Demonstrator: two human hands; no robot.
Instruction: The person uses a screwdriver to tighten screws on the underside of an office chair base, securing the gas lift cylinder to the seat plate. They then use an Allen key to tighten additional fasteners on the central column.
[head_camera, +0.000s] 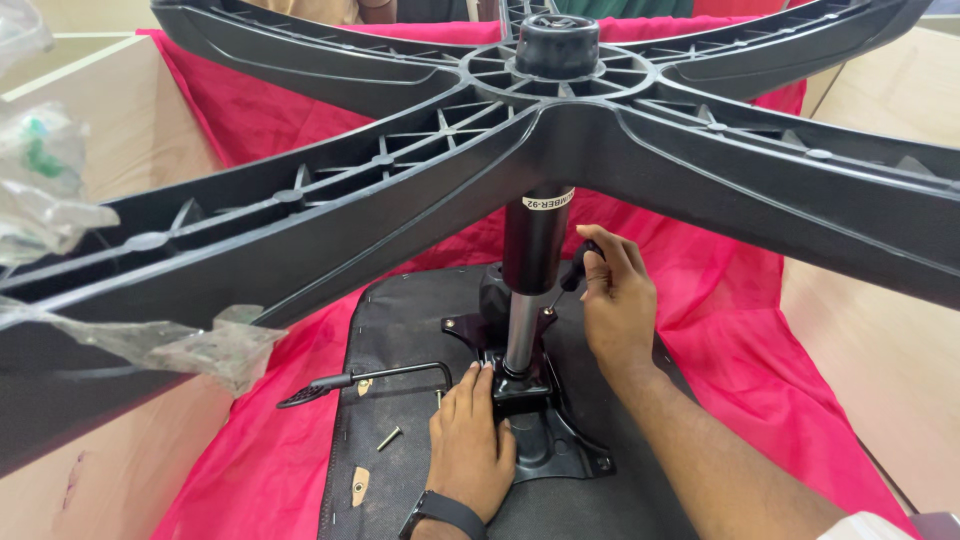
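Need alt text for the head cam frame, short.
Two bare hands work on an upturned office chair: the right hand holds a small screwdriver at the black mounting plate, while the left hand presses flat beside the gas cylinder. The five-arm star base looms overhead; loose screws lie on the seat underside, over red cloth.

A screw (389, 438) lies on the seat underside (400, 320), left of the mounting plate (560, 450).
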